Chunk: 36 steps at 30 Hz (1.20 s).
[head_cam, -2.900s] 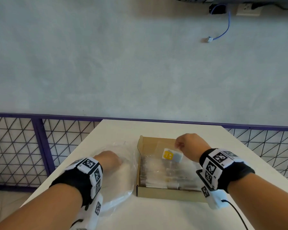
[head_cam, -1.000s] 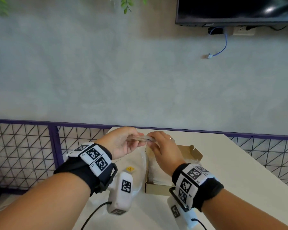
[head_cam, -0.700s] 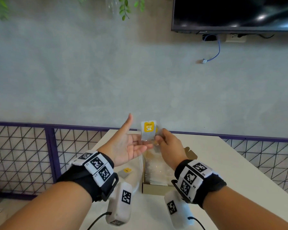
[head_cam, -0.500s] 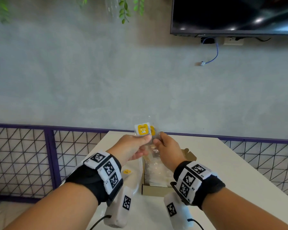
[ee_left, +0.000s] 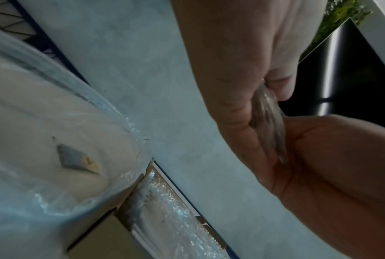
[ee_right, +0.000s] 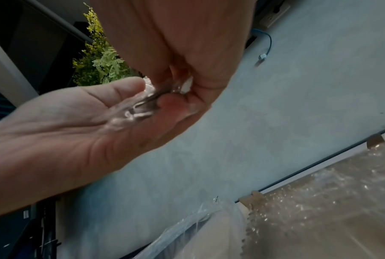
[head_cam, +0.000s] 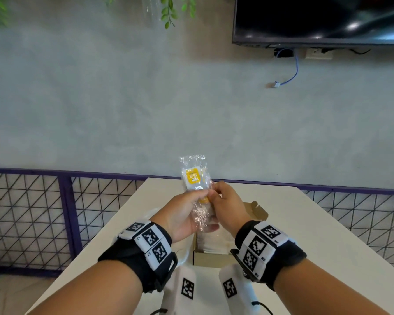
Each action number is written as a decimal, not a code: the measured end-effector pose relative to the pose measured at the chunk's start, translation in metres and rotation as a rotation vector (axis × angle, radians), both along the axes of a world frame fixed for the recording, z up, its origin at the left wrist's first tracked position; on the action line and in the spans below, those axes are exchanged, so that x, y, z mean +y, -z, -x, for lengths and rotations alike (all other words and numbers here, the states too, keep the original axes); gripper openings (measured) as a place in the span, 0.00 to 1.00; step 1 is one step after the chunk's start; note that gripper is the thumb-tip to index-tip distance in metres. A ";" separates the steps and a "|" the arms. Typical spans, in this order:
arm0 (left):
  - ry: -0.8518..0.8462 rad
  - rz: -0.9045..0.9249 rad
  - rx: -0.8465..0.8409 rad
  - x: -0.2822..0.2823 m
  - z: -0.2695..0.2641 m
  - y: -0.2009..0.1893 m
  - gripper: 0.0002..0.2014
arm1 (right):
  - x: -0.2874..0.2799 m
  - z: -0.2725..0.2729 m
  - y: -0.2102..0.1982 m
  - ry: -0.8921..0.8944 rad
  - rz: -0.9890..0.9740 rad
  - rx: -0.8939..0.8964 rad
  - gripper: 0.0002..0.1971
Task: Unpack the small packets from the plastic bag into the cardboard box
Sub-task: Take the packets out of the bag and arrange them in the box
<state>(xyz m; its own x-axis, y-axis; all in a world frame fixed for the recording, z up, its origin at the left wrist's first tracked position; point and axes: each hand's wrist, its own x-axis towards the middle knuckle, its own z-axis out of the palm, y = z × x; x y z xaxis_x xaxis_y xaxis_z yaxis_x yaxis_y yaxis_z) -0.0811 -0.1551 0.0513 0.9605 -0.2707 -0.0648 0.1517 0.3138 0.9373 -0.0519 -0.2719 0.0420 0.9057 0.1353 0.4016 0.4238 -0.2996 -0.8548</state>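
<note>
- Both my hands pinch the small packets (head_cam: 195,178): left hand (head_cam: 184,216) underneath, right hand (head_cam: 228,206) at the edge.
- Film looks light, floppy, slippery; I'd grip near the yellow label.
- Count unclear, probably two.

The clear packet (head_cam: 195,178) carries a yellow label; the cardboard box (head_cam: 210,260) is plain brown on a white tabletop (head_cam: 328,235). Black wristbands (head_cam: 137,258) bear black-and-white square codes. At twelve o'clock, a purple-framed grid fence (head_cam: 32,212) stands before a grey wall (head_cam: 123,98).

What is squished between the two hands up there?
In the head view, clear small packets with yellow labels sit pinched between the left hand and right hand.
</note>
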 end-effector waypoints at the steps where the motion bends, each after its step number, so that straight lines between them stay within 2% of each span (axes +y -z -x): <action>1: -0.017 0.002 -0.004 -0.001 -0.002 0.002 0.10 | -0.001 -0.003 0.000 0.007 0.029 -0.014 0.08; 4: -0.086 -0.011 -0.008 -0.001 -0.008 0.005 0.10 | -0.003 -0.012 0.002 0.034 0.059 -0.015 0.14; 8: -0.081 -0.121 -0.033 -0.004 -0.011 0.007 0.07 | -0.010 -0.013 -0.003 0.036 0.011 0.004 0.31; 9: -0.071 -0.151 -0.042 -0.005 -0.012 0.008 0.07 | -0.012 -0.014 -0.004 0.028 0.010 0.012 0.29; 11: -0.046 -0.194 -0.062 -0.008 -0.014 0.009 0.09 | -0.014 -0.017 -0.006 0.019 0.035 0.008 0.17; 12: -0.043 -0.202 -0.069 -0.009 -0.016 0.010 0.09 | -0.015 -0.020 -0.007 0.028 0.056 -0.004 0.15; 17: -0.091 -0.209 -0.051 -0.008 -0.026 0.018 0.09 | -0.021 -0.036 -0.007 0.037 0.024 0.009 0.12; 22: -0.164 -0.213 -0.008 -0.002 -0.040 0.027 0.06 | -0.039 -0.056 -0.003 0.140 0.040 -0.007 0.12; 26: -0.183 -0.187 0.011 0.006 -0.049 0.033 0.10 | -0.059 -0.074 -0.006 0.301 0.133 -0.052 0.09; 28: -0.220 -0.187 0.025 0.012 -0.055 0.036 0.09 | -0.068 -0.084 -0.007 0.332 0.270 -0.033 0.11; 33: -0.277 -0.180 0.057 0.020 -0.067 0.042 0.09 | -0.067 -0.099 0.009 0.197 0.894 0.024 0.16; 36: -0.277 -0.190 0.078 0.020 -0.071 0.044 0.09 | -0.060 -0.106 0.022 0.099 1.065 0.055 0.20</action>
<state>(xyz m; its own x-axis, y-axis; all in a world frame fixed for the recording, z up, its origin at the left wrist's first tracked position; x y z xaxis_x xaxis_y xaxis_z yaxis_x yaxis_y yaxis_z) -0.0096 -0.1354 0.0077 0.9860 0.0236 -0.1650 0.1585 0.1738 0.9719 0.0542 -0.3315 0.0201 0.9452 0.3171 0.0779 0.3255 -0.9336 -0.1501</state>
